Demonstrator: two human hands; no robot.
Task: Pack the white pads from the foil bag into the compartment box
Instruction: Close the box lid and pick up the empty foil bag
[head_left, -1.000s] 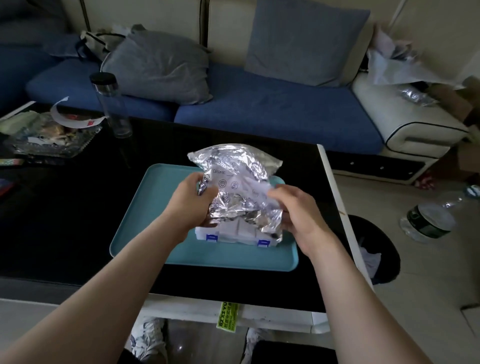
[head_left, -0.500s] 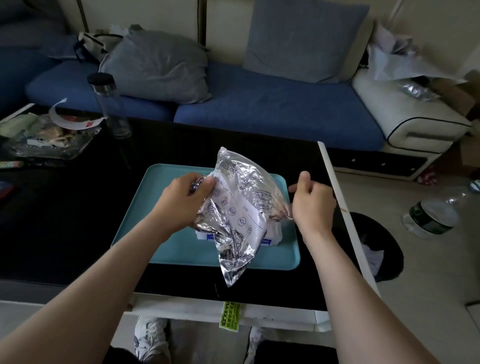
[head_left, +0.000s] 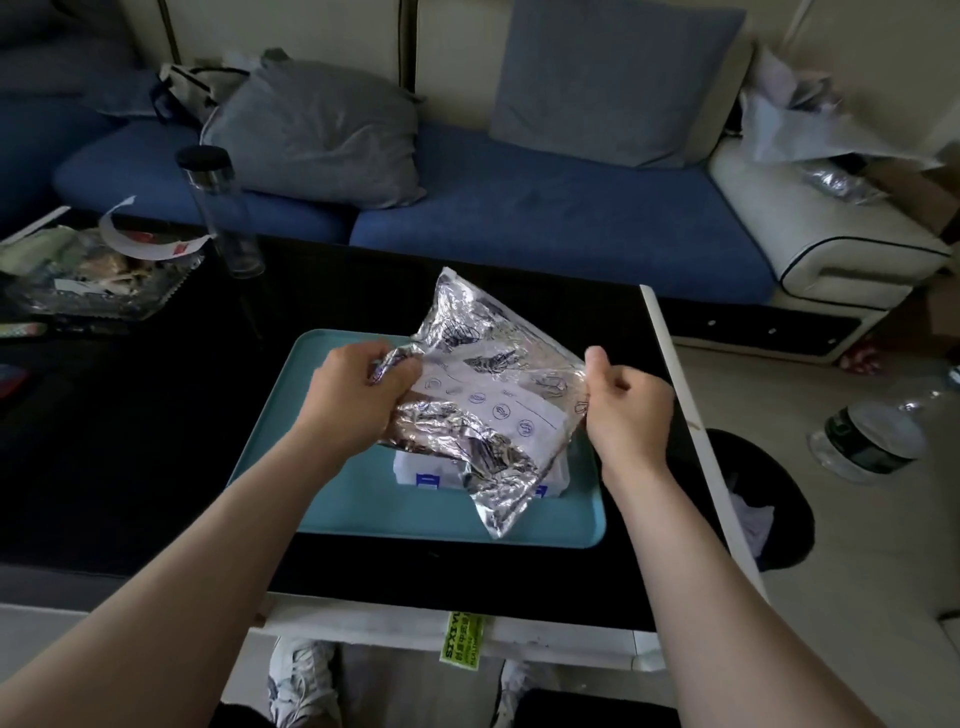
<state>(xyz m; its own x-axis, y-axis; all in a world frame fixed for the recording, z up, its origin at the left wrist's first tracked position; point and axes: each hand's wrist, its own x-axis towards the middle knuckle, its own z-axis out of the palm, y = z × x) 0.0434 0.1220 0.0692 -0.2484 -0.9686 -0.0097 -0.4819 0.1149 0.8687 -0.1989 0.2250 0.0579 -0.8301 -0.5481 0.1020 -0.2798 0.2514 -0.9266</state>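
1. silver crinkled foil bag with a white printed label (head_left: 483, 395), head view: it is held in the air over the right half of a flat teal plastic tray (head_left: 358, 499), which lies on a glossy black table (head_left: 130, 441).
2. the left hand (head_left: 358, 395) has its fingers curled tight round the bag's crumpled left edge. the right hand (head_left: 623, 410) pinches the right edge, thumb up and the other fingers folded in on the foil.
3. a white plastic compartment box (head_left: 415, 467) sits on the tray directly under the bag and is mostly hidden by it. i cannot tell whether its lid is up or down.
4. the white pads do not show anywhere; i judge they are inside the bag, since it looks puffed.
5. the step in hand looks like opening the bag. to do it well, grip close to the seam on both sides, pull the edges apart evenly rather than jerking, and keep the mouth over the box so anything that slips out lands on the tray, not on the floor at right.
6. counted: one foil bag in the hands, one compartment box, two blue latches (head_left: 428, 480) on its near side, one tray, two hands, no pads in sight.
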